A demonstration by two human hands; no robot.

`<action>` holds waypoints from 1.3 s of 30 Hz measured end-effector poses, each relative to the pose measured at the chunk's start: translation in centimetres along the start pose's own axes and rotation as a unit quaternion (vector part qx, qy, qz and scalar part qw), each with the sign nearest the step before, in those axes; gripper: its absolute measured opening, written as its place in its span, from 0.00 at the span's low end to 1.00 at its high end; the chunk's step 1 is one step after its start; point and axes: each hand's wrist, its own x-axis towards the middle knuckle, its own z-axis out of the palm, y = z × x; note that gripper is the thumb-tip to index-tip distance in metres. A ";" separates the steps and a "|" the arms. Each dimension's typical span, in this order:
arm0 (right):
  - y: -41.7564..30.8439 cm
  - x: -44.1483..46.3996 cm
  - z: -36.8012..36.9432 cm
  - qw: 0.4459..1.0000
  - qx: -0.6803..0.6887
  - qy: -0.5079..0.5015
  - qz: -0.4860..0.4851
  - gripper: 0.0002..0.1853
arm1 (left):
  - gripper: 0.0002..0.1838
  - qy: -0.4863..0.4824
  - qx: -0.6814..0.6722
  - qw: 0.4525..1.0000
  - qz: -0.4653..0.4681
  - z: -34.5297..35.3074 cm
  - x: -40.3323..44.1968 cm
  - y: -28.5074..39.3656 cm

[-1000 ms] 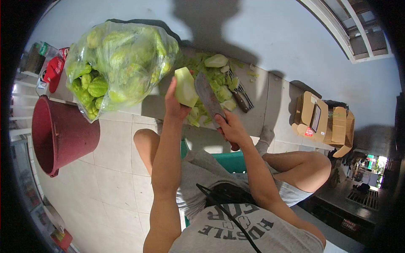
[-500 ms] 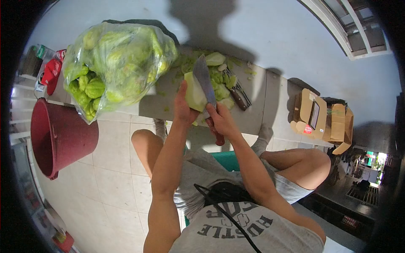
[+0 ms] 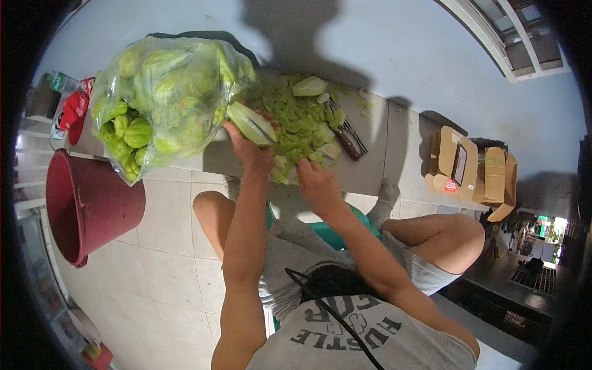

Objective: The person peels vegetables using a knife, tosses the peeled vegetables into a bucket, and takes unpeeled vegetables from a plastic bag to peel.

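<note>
My left hand (image 3: 251,154) is wrapped round a pale, peeled chayote (image 3: 243,121), raised in front of the plastic bag. A thin dark line crosses the chayote's right side, apparently the knife blade (image 3: 265,128) seen almost edge-on. My right hand (image 3: 319,187) is closed in a fist to the right and lower; the knife's handle is hidden in it. Below and beyond both hands, green peelings (image 3: 296,117) are heaped on the grey slab. At the back of the heap lies another peeled chayote (image 3: 309,86).
A clear bag of chayotes (image 3: 179,92) stands at the left. The brown-handled slotted tool (image 3: 351,145) lies right of the peelings. There is a maroon bucket (image 3: 102,206) on the tiled floor at left, and opened cardboard boxes (image 3: 453,163) sit at right.
My left hand has shifted left with the chayote, which now leans left. My right hand has dropped slightly lower, and the knife has turned from broadside to nearly edge-on.
</note>
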 end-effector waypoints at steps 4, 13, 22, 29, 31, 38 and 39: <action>-1.6 -0.5 0.2 0.999 -0.011 -0.033 -0.010 0.09 | 0.32 0.038 0.018 0.997 0.059 -1.2 0.0 -0.3; -2.3 -0.2 0.1 0.999 0.022 -0.035 -0.010 0.16 | 0.32 0.036 0.059 0.991 0.112 -0.9 -0.2 -0.1; -2.5 2.9 2.0 0.998 0.027 -0.052 0.007 0.14 | 0.32 0.083 0.134 0.982 0.105 0.9 -1.7 -0.5; -3.3 4.0 2.0 0.998 0.052 -0.036 0.027 0.11 | 0.30 0.080 0.206 0.965 0.141 0.6 -1.5 -0.7; -3.4 4.4 1.7 0.997 0.053 -0.047 0.037 0.10 | 0.28 0.084 0.204 0.965 0.141 1.0 -1.4 -0.5; -3.2 4.8 0.0 0.985 0.156 -0.062 0.032 0.11 | 0.17 0.010 0.271 0.936 0.223 0.9 -1.4 -0.4; -3.1 5.0 -0.5 0.981 0.180 -0.065 0.022 0.11 | 0.17 0.009 0.271 0.937 0.222 0.7 -1.3 -0.3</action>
